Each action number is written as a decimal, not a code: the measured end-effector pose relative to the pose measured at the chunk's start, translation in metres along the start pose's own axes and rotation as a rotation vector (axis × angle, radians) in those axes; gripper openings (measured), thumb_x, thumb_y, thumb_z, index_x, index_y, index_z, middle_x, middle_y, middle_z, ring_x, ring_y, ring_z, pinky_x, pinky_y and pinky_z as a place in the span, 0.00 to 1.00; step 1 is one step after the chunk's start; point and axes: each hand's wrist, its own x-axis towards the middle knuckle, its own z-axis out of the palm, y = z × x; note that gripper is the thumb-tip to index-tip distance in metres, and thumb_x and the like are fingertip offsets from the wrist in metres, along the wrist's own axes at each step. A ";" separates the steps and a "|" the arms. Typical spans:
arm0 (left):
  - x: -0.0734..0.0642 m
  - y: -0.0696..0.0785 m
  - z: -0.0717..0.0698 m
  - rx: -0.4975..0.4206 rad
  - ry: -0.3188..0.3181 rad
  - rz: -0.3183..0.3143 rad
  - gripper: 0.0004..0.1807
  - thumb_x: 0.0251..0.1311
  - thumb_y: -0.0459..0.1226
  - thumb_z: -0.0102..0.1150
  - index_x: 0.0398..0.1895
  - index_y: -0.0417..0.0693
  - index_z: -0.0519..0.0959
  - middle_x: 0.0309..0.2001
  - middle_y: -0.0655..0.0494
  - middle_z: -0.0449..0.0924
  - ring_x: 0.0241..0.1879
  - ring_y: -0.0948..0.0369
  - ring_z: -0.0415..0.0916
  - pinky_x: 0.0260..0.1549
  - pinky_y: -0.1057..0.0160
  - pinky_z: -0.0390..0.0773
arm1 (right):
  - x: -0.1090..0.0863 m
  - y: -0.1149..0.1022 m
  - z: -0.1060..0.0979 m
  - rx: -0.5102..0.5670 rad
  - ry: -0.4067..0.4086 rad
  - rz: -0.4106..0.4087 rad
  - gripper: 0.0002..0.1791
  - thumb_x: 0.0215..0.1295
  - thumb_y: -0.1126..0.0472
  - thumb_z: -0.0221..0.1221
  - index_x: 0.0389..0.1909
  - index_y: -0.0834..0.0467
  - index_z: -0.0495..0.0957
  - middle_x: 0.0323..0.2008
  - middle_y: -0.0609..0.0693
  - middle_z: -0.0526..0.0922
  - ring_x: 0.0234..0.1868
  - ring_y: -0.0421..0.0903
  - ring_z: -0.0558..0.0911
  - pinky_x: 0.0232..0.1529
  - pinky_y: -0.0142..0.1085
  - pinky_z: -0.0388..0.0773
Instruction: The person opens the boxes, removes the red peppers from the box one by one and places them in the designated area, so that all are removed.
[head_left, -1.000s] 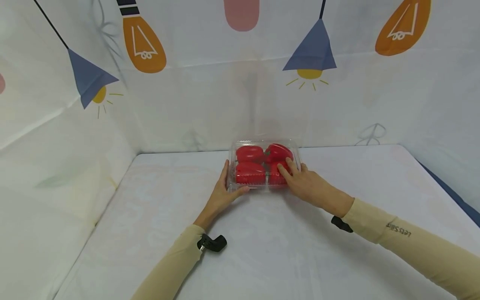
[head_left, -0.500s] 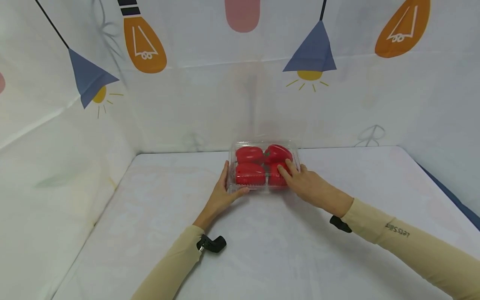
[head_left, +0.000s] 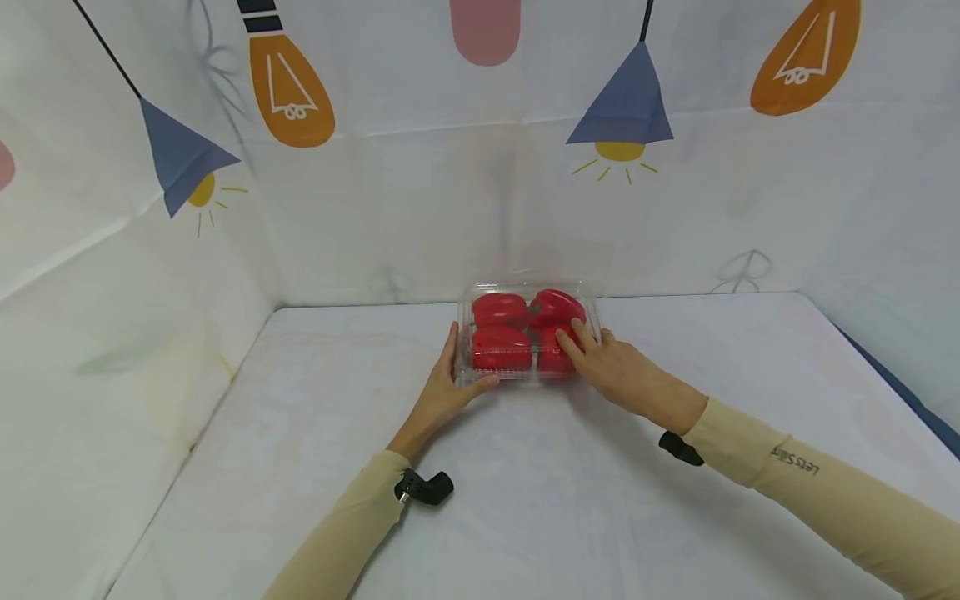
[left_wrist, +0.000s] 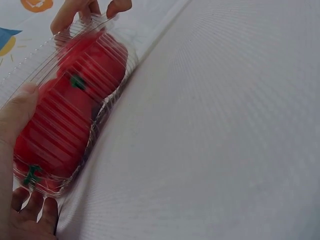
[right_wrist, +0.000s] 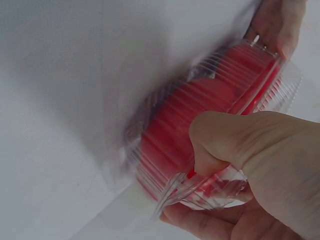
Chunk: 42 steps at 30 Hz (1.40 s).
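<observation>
Between left grip (head_left: 437,398) and right grip (head_left: 622,375), clear box (head_left: 466,312), red peppers (head_left: 500,347)

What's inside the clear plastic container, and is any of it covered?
Inside the clear plastic container are four red bell peppers, two by two. The right hand partly covers the near-right pepper; the floor beneath is hidden.

Soft, rather dim light spreads evenly over the desk (head_left: 555,517), and the right sleeve (head_left: 817,487) casts a faint, soft-edged shadow toward its near edge. Small highlights fleck the clear box (head_left: 529,337). Both wrist views look greyer; the left carries faint moiré-like ripples across the desk, while the right shows the box smeared beside a dark, blurry shadow.
</observation>
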 end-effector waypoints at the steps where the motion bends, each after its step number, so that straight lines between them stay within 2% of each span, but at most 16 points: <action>1: 0.000 0.000 0.000 0.003 0.000 -0.001 0.60 0.45 0.58 0.68 0.74 0.69 0.36 0.75 0.63 0.42 0.74 0.59 0.44 0.68 0.48 0.55 | 0.000 0.000 0.000 0.002 -0.002 0.000 0.39 0.48 0.68 0.69 0.63 0.66 0.63 0.59 0.70 0.69 0.42 0.70 0.80 0.34 0.47 0.82; 12: 0.002 -0.003 0.000 0.006 -0.007 0.009 0.60 0.45 0.58 0.68 0.75 0.68 0.36 0.75 0.63 0.42 0.74 0.58 0.44 0.68 0.48 0.56 | 0.001 0.002 0.002 -0.014 0.014 -0.025 0.39 0.47 0.68 0.70 0.61 0.65 0.63 0.58 0.69 0.70 0.40 0.69 0.81 0.31 0.46 0.82; 24: 0.003 0.001 -0.003 0.022 -0.003 0.019 0.61 0.45 0.57 0.68 0.75 0.68 0.35 0.76 0.63 0.42 0.75 0.59 0.42 0.69 0.48 0.52 | 0.000 0.005 0.003 -0.037 0.107 -0.061 0.39 0.45 0.69 0.71 0.59 0.65 0.65 0.54 0.68 0.71 0.35 0.65 0.82 0.26 0.43 0.81; 27: 0.003 0.000 -0.003 0.012 0.001 0.013 0.61 0.45 0.57 0.69 0.74 0.68 0.35 0.75 0.63 0.42 0.75 0.59 0.42 0.69 0.48 0.52 | 0.001 0.005 0.003 -0.032 0.108 -0.056 0.39 0.44 0.68 0.72 0.59 0.64 0.65 0.54 0.67 0.70 0.33 0.63 0.81 0.26 0.42 0.81; 32: 0.002 -0.004 0.000 -0.001 0.008 -0.003 0.61 0.45 0.57 0.69 0.75 0.68 0.36 0.75 0.63 0.43 0.75 0.59 0.43 0.69 0.48 0.53 | 0.001 0.004 0.003 0.017 0.054 -0.021 0.41 0.44 0.67 0.73 0.61 0.62 0.65 0.56 0.66 0.70 0.34 0.61 0.81 0.28 0.42 0.82; 36: 0.001 -0.004 0.002 -0.019 0.020 0.000 0.62 0.44 0.56 0.70 0.75 0.66 0.36 0.75 0.63 0.43 0.74 0.59 0.43 0.69 0.47 0.52 | 0.000 0.005 0.003 0.064 0.003 0.024 0.43 0.44 0.65 0.73 0.63 0.60 0.64 0.59 0.65 0.69 0.39 0.62 0.81 0.30 0.43 0.82; 39: 0.000 -0.002 0.003 -0.029 0.025 -0.001 0.62 0.44 0.55 0.70 0.75 0.66 0.36 0.75 0.63 0.43 0.74 0.59 0.43 0.69 0.47 0.53 | -0.002 0.009 0.001 0.117 0.005 0.044 0.44 0.44 0.65 0.72 0.65 0.59 0.64 0.61 0.63 0.69 0.41 0.61 0.80 0.31 0.43 0.82; 42: 0.000 0.000 0.003 -0.034 0.021 -0.014 0.62 0.44 0.56 0.71 0.75 0.68 0.36 0.75 0.64 0.43 0.74 0.59 0.43 0.69 0.46 0.53 | -0.007 0.014 -0.003 0.186 0.047 0.046 0.42 0.45 0.67 0.69 0.65 0.58 0.65 0.60 0.61 0.70 0.38 0.57 0.80 0.28 0.39 0.79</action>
